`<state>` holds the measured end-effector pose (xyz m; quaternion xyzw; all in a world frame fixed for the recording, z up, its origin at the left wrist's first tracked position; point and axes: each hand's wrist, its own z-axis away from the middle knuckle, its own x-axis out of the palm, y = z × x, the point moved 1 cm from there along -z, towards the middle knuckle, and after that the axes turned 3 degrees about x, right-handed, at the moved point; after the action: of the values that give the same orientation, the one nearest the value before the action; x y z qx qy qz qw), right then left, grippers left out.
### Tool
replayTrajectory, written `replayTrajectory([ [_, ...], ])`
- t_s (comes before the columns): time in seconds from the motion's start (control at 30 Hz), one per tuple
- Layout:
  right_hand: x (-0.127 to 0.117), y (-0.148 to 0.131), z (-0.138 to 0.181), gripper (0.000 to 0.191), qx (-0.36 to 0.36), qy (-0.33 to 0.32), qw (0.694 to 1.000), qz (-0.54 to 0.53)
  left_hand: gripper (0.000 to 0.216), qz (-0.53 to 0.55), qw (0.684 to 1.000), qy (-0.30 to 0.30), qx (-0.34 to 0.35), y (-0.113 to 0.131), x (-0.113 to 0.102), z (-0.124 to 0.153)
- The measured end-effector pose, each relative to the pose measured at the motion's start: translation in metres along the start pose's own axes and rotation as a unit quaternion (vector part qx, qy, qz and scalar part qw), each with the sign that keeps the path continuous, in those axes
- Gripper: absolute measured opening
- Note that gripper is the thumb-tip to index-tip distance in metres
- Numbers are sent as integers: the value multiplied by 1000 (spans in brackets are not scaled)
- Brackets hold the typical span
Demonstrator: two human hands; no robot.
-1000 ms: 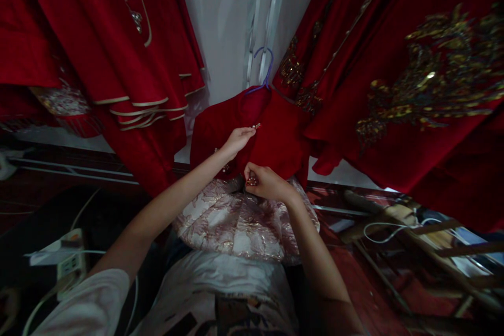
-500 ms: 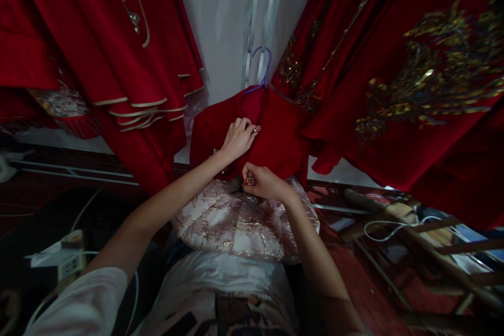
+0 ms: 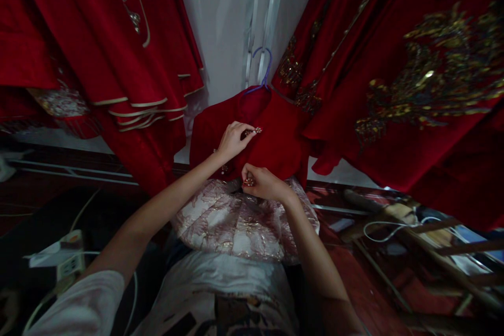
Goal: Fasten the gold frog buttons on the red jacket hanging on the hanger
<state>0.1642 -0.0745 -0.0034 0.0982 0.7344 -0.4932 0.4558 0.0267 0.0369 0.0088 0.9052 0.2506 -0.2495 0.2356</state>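
A small red jacket (image 3: pixel 277 134) hangs in front of me on a purple hanger (image 3: pixel 263 65), over a pale pink patterned skirt (image 3: pixel 236 220). My left hand (image 3: pixel 233 139) rests on the jacket's front with its fingers pinched on a small beaded ornament (image 3: pixel 255 130). Lower down, my right hand (image 3: pixel 262 181) is closed at the jacket's hem, pinching another small beaded piece (image 3: pixel 249 182) against the cloth.
Large red garments with gold trim (image 3: pixel 129 63) hang at the left, and one with gold embroidery (image 3: pixel 425 79) hangs at the right. A white wall (image 3: pixel 224 21) lies behind. A power strip with white cables (image 3: pixel 66 262) sits lower left; wooden bars and a cable (image 3: pixel 397 226) are lower right.
My left hand shifted slightly on the jacket front, fingers curling and pinching the beaded ornament. The right hand stayed at the hem.
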Motion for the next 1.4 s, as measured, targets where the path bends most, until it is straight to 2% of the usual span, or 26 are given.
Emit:
replayTrajectory([
  [0.43,2,2,-1,18,6,-3,1000,1,16,-60,997,-36,-9,8,-5,-7],
  [0.57,1,2,-1,18,2,6,1000,3,21,-96,993,-55,-31,7,-3,-6],
  [0.87,2,1,0,18,6,-9,1000,1,36,-164,984,-67,-6,7,-11,-5],
  [0.97,0,1,0,18,14,-17,1000,7,37,-170,984,-49,15,3,-14,4],
  [1.13,-1,1,1,18,10,-11,1000,10,45,-127,987,-16,98,-11,-20,31],
  [1.2,-1,2,1,18,9,-11,1000,9,38,-119,986,-32,115,-20,-24,43],
  [1.3,1,2,0,17,8,-10,1000,10,27,-127,979,-88,131,-35,-29,56],
  [1.4,1,2,0,18,10,-7,1000,8,26,-124,971,-140,148,-45,-35,65],
])
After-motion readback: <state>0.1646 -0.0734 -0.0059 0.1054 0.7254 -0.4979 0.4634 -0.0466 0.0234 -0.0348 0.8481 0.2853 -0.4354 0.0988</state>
